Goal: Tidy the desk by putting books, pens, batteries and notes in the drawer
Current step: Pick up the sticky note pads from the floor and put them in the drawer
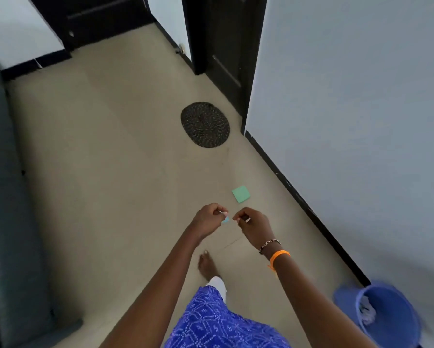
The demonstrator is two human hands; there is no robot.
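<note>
A green sticky note lies flat on the beige floor near the right wall, just beyond my hands. My left hand is curled, and its fingertips pinch a small light-blue scrap of paper. My right hand is closed close beside it, with a thin white sliver showing between its fingers; what that sliver is I cannot tell. Both hands hover above the floor, a short way apart. No desk or drawer is in view.
A dark oval braided mat lies by a dark door frame. A blue bucket stands at the lower right against the wall. A grey sofa edge runs along the left. My bare foot is below my hands.
</note>
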